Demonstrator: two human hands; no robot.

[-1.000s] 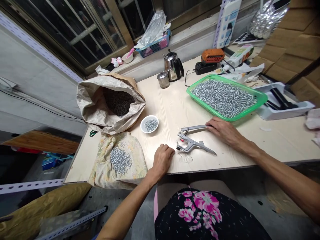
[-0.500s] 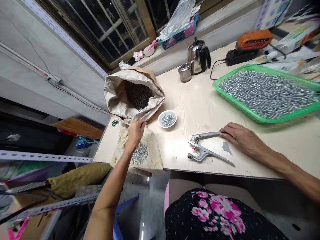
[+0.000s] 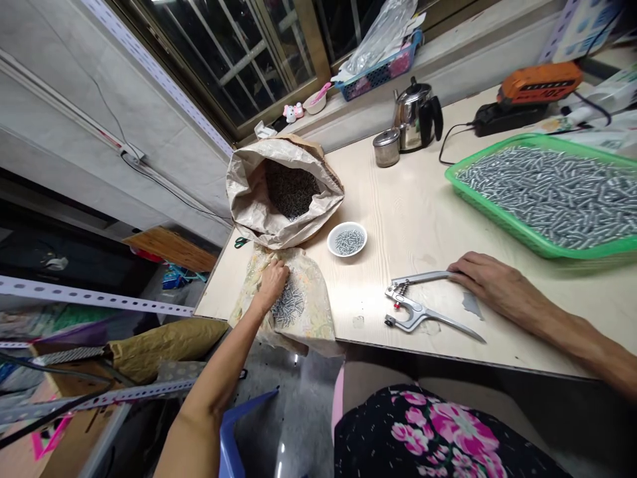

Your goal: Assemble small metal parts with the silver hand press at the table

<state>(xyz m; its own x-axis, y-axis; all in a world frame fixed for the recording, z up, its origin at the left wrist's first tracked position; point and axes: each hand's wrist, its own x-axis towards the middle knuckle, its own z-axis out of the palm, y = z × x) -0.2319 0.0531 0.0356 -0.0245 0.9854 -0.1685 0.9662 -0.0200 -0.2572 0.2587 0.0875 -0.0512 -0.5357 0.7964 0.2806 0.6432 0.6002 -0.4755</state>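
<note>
My left hand (image 3: 274, 282) is closed, its curled fingers gripping the patterned cloth (image 3: 318, 312) near its far side. Beside those fingers a pile of small silvery metal pins (image 3: 288, 305) lies on the cloth. My right hand (image 3: 482, 279) has its fingers closed around the end of the upper handle of the grey spring-loaded pliers (image 3: 423, 312). The pliers rest on the table with jaws to the left and handles spread. Between the two hands, a white bowl (image 3: 347, 253) contains more of the silvery pins.
An open paper sack (image 3: 243, 199) of dark small parts stands behind the cloth. At right is a green basket (image 3: 562, 249) full of silvery pins. Farther back are a kettle (image 3: 415, 119), a lidded metal pot (image 3: 387, 149) and an orange battery (image 3: 540, 85). Scissors (image 3: 241, 243) lie by the sack.
My left hand has come down from the sack's lower edge onto the cloth, nearer the pin pile. My right hand stays on the pliers' handle. The whole view has shifted slightly.
</note>
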